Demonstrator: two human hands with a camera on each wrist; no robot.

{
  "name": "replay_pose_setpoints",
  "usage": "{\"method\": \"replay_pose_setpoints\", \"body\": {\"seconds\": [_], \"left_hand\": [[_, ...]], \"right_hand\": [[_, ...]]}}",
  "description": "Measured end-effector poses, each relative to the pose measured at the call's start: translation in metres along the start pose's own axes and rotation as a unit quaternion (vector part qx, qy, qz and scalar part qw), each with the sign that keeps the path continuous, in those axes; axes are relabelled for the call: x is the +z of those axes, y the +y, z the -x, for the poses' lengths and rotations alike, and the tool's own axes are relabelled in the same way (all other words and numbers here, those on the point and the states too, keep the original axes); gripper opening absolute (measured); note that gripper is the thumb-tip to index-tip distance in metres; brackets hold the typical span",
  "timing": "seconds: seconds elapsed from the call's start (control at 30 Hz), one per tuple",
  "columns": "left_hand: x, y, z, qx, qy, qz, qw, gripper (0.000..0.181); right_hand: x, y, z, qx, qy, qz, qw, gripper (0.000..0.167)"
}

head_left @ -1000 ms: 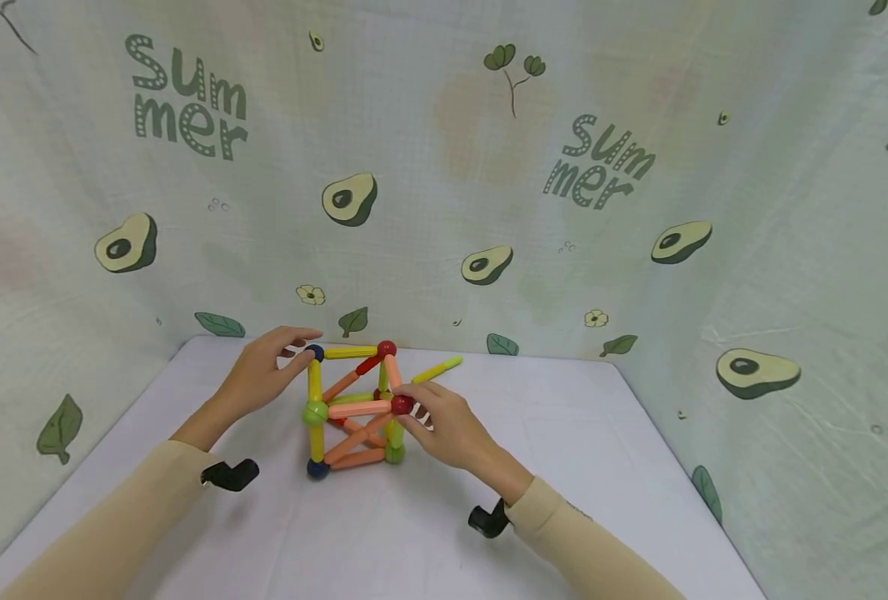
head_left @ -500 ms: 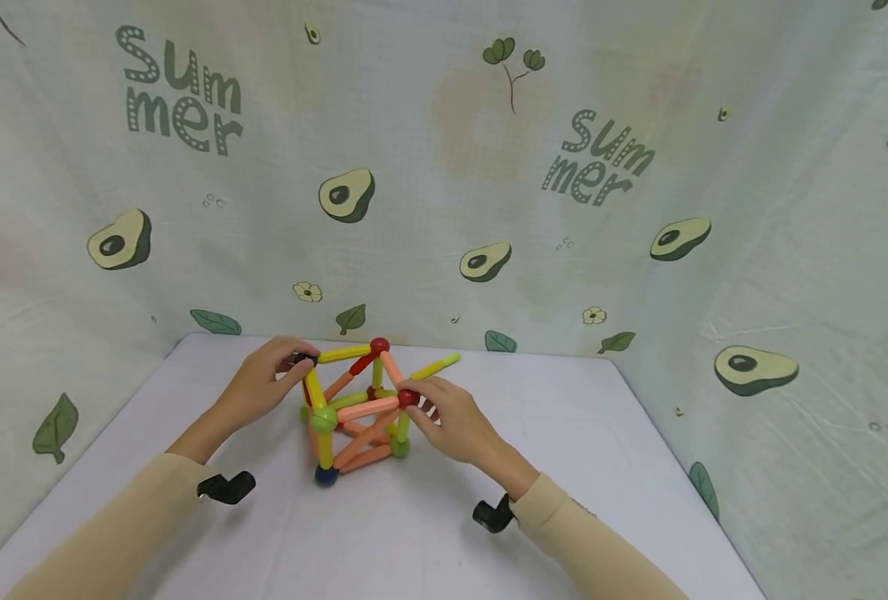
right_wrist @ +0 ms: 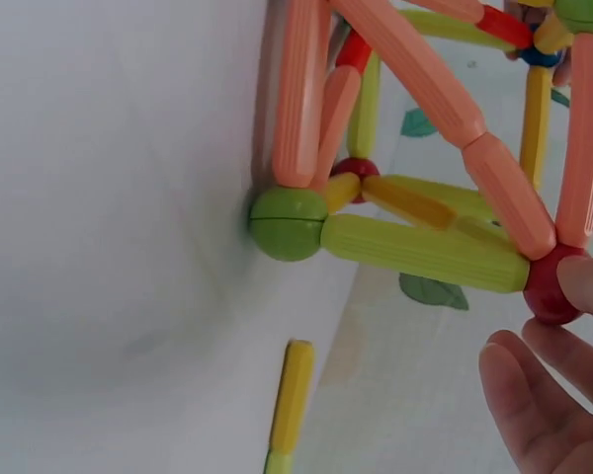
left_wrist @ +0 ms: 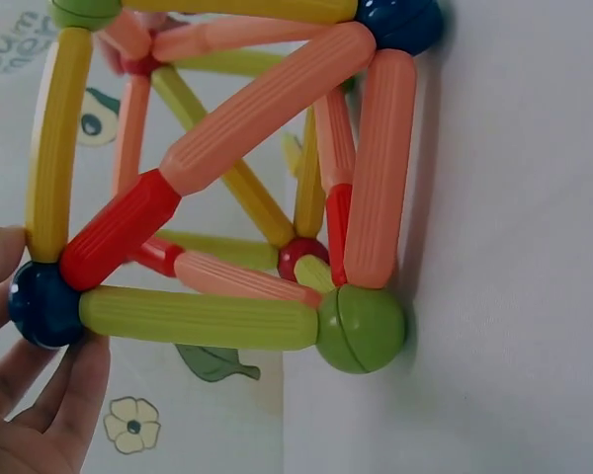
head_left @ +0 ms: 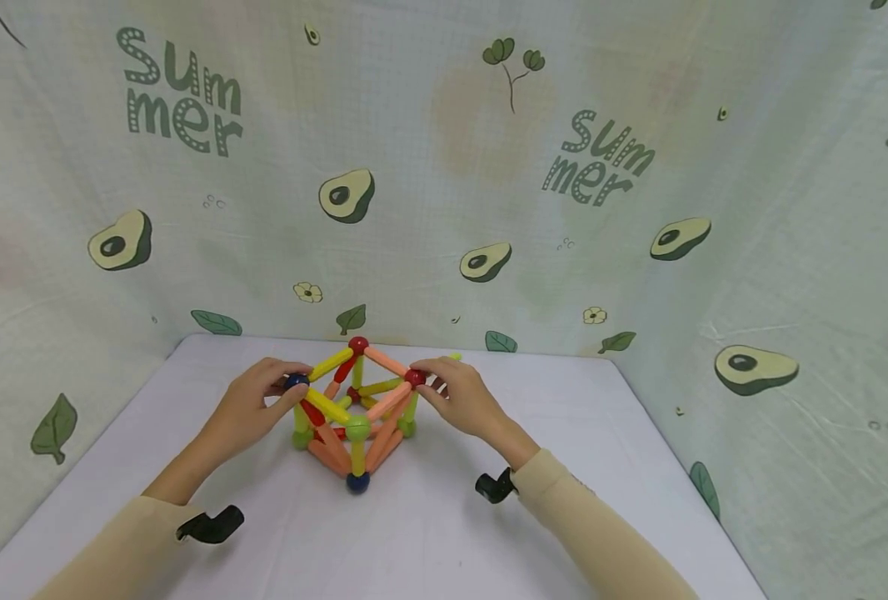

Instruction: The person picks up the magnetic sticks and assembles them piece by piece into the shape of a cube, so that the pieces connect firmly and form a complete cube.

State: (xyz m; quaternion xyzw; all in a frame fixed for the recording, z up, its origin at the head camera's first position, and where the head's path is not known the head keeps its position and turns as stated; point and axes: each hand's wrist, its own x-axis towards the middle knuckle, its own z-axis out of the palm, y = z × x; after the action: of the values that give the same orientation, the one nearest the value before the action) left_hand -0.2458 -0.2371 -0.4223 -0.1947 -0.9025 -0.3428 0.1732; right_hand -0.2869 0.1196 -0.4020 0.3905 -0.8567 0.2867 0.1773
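Note:
A cube-like frame of magnetic rods and balls (head_left: 327, 405) stands on the table, one corner toward me. My left hand (head_left: 252, 404) grips the dark blue ball (left_wrist: 45, 304) at its upper left corner between thumb and fingers. At the upper right corner, my right hand (head_left: 462, 400) pinches a red ball (right_wrist: 553, 286). A green ball (head_left: 357, 428) tops the near edge, above a dark blue ball (head_left: 357, 482) on the table. Another red ball (head_left: 358, 344) marks the far top corner. Longer red-and-salmon rods (left_wrist: 217, 148) run diagonally across the side faces.
A loose yellow-green rod (right_wrist: 293, 395) lies on the white table (head_left: 429, 533) behind my right hand. A printed cloth (head_left: 444, 167) hangs behind and along the sides. Small black wrist cameras (head_left: 212, 525) sit at both cuffs.
Both hands have turned the frame on the table, so a corner now faces me instead of a side. The left hand moved nearer, the right slightly away and rightward.

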Motion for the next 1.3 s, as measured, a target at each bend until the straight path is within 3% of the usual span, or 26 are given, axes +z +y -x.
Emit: {"method": "replay_pose_setpoints", "body": {"seconds": [0.37, 0.57, 0.8, 1.0, 1.3], "left_hand": [[0.006, 0.026, 0.019, 0.004, 0.015, -0.006, 0.9999, 0.036], [0.011, 0.035, 0.021, 0.011, 0.022, -0.009, 0.9997, 0.037], [0.012, 0.037, 0.022, 0.017, 0.03, -0.007, 0.9994, 0.036], [0.012, 0.033, 0.022, 0.02, 0.029, -0.005, 0.9994, 0.036], [0.009, 0.034, 0.02, 0.018, 0.021, -0.001, 0.9996, 0.036]], "right_hand": [[-0.001, 0.022, -0.025, 0.035, -0.03, 0.014, 0.9988, 0.037], [-0.002, 0.029, -0.032, 0.053, -0.06, 0.001, 0.9968, 0.042], [0.001, 0.046, -0.033, 0.093, -0.093, 0.006, 0.9912, 0.046], [0.017, 0.076, -0.03, 0.121, -0.143, 0.053, 0.9809, 0.044], [0.035, 0.105, -0.027, 0.167, -0.175, 0.077, 0.9673, 0.045]]}}
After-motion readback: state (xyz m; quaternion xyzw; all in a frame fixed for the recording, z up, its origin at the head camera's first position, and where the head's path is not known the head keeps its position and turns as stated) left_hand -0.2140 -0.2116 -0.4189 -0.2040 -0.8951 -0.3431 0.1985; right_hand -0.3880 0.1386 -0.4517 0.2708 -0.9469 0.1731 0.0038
